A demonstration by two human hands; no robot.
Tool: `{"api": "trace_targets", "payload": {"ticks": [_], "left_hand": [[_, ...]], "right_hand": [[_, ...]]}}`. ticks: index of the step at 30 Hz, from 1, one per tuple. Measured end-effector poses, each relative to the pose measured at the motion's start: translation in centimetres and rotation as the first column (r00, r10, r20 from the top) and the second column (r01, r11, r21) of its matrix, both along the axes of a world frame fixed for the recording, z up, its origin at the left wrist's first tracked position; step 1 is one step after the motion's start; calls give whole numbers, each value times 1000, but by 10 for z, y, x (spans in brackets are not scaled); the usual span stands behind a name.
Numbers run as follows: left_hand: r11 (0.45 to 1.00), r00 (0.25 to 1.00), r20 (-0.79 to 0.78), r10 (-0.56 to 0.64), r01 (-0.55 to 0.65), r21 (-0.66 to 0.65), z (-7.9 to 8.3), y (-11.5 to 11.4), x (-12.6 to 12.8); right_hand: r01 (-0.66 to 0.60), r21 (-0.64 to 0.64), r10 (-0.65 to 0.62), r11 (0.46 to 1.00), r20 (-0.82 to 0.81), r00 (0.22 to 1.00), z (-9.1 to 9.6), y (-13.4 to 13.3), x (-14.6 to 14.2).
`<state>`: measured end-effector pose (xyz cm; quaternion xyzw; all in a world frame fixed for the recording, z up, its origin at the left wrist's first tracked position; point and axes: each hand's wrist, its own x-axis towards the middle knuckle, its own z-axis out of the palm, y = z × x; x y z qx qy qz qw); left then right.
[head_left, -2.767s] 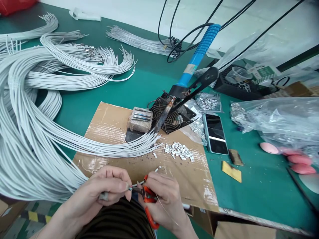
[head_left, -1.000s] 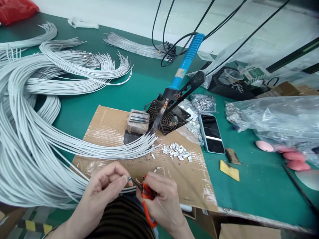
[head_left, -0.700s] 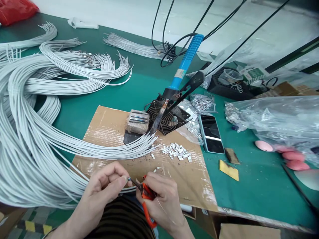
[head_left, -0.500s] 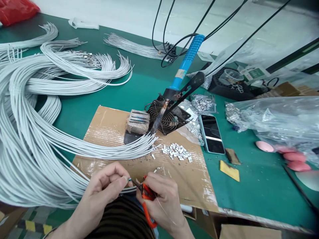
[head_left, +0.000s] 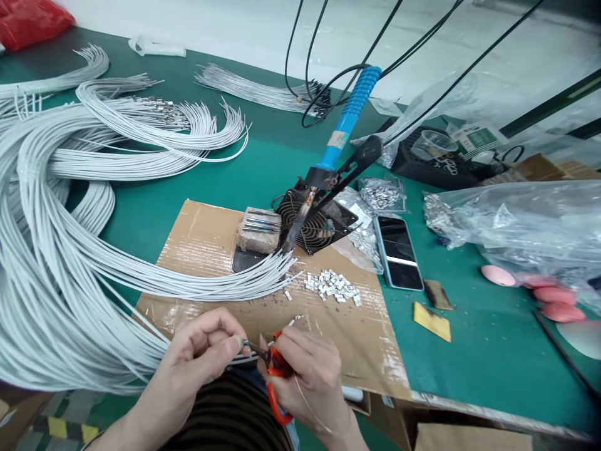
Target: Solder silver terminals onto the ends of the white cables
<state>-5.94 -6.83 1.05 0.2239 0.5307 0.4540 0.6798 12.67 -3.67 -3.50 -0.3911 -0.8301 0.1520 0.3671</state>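
Note:
My left hand [head_left: 203, 352] pinches the end of a thin white wire [head_left: 237, 358] between thumb and forefinger, near the bench's front edge. My right hand [head_left: 307, 371] grips small red-handled pliers [head_left: 276, 376] whose dark tips meet the wire end just right of my left fingertips. A thin strand trails from my right hand toward my wrist. Both hands hover over the front edge of a taped cardboard sheet [head_left: 206, 238]. A little pile of small metal terminals [head_left: 333, 285] lies on the cardboard beyond my right hand.
Big bundles of white wires [head_left: 56, 250] cover the left of the green bench. A blue-handled soldering iron [head_left: 342, 131] rests on a stand by a small fan [head_left: 312, 225]. A phone [head_left: 399, 250], plastic bags [head_left: 516, 219] and pink pads [head_left: 498, 275] lie to the right.
My right hand has shifted slightly up and left with the pliers, closing on the wire end. My left hand keeps its pinch. The view barely moves.

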Motion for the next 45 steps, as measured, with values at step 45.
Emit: {"api": "trace_targets", "payload": {"ticks": [45], "left_hand": [[990, 991, -59, 118, -113, 82, -11, -8, 5]], "right_hand": [[73, -131, -79, 989, -43, 996, -8, -7, -2]]}}
